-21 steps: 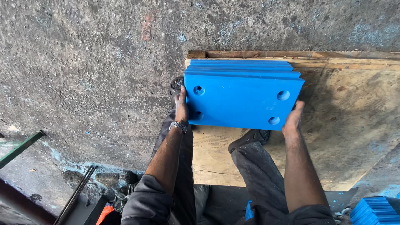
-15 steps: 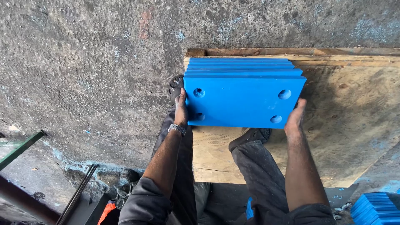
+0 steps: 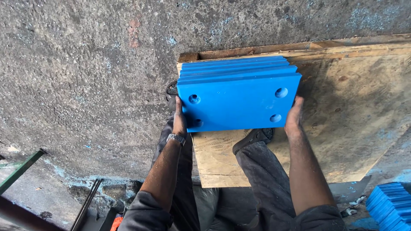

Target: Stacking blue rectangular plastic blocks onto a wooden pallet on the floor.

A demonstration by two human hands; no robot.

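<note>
Blue plate (image 3: 237, 102) gripped at both short edges.
Left hand (image 3: 180, 119) and right hand (image 3: 293, 116) clasped on its ends, plate between the fingers, atop stacked blue plates (image 3: 233, 67) over a plywood board (image 3: 351, 128).

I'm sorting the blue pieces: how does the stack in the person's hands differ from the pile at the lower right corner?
The held stack of blue plates is gripped by the left hand and right hand above the plywood sheet; the corner pile rests untouched. The held stack shows fully; the pile is cut off. Both are blue.
</note>
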